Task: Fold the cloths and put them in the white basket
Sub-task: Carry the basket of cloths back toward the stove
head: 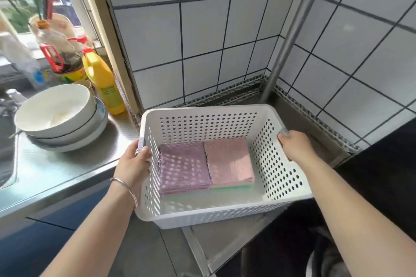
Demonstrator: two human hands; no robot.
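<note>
Both hands are gripping the basket (209, 119): left hand (132, 165) at nine o'clock, right hand (295, 146) at three, cloths (206, 164) lying folded between them.

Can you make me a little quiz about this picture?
1. True or false: both hands hold the white basket.
2. Which folded cloth lies nearer the left hand: A) purple cloth B) pink cloth?
3. What colour is the bottle beside the stacked bowls?

Key: 1. True, the right hand grips the other side. 2. A. 3. Yellow.
</note>
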